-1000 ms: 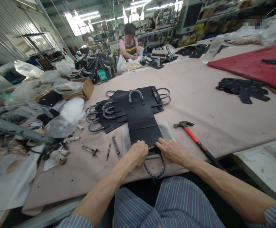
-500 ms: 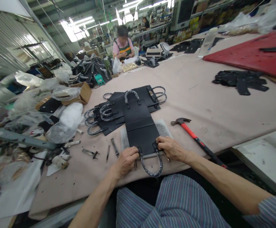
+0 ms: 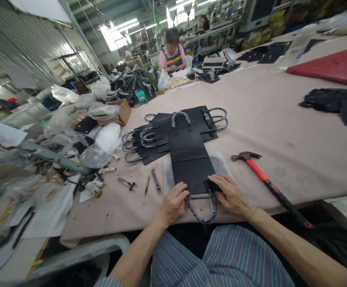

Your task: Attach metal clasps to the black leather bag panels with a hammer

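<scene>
A flat black bag panel (image 3: 190,171) lies lengthwise before me, with a plastic-wrapped handle (image 3: 203,219) looping toward me at its near edge and another at its far end. My left hand (image 3: 175,202) pinches the left end of the near handle where it joins the panel. At the right end, my right hand (image 3: 229,194) has its fingers closed over the handle tab, hiding part of it. Beneath the panel, a pale speckled slab (image 3: 221,165) shows on both sides.
A claw hammer (image 3: 261,173) lies to the right. Left of the slab are a pronged punch (image 3: 155,181), a thin metal tool (image 3: 147,186) and a small metal gauge-like tool (image 3: 127,183). More handled panels (image 3: 155,139) are stacked beyond. A co-worker (image 3: 172,56) sits across the table (image 3: 251,119).
My view has swung left, so everything sits further right in the picture. Both hands stay at the near handle's ends; the right fingers now reach further over the tab.
</scene>
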Tool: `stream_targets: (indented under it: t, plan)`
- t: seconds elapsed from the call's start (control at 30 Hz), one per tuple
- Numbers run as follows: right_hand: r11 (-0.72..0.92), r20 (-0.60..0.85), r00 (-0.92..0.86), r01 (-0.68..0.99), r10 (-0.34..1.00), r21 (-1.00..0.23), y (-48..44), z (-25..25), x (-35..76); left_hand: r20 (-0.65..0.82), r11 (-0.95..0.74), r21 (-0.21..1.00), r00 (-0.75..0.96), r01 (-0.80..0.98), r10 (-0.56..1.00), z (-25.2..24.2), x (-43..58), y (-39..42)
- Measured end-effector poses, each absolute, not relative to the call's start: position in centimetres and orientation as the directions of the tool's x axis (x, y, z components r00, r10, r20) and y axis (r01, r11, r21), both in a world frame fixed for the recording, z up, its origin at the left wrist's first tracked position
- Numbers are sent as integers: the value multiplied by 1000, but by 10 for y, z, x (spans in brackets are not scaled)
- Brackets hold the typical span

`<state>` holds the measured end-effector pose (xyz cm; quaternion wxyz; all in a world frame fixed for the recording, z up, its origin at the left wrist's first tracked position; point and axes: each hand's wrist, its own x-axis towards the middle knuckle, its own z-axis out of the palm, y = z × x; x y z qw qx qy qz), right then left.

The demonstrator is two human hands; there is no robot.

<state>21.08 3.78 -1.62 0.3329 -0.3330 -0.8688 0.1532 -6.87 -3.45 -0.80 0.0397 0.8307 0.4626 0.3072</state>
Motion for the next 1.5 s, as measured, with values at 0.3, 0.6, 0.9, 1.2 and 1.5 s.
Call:
stream_targets:
  t: [0.3,0.6,0.9,1.2,1.5]
  plan:
    - [704,470,-524,501,710,-504,44,-35,229,428,-515,430,335,741,839,-17,-55,-41]
    - [733,449,-582,484,678,-479,46,-34,229,462,-213,489,-44,846,886,-6,-98,-40]
    - [713,402,-594,513,697,-477,45,-31,225,384,-86,485,-123,870,915,23,-148,36]
    - [614,333,-516,675,789,-410,37,-18,214,154,36,534,-140,845,978,6,-106,118]
    - [638,368,-521,646,770,-419,30,-20,217,226,0,551,-149,835,963,-12,-114,83]
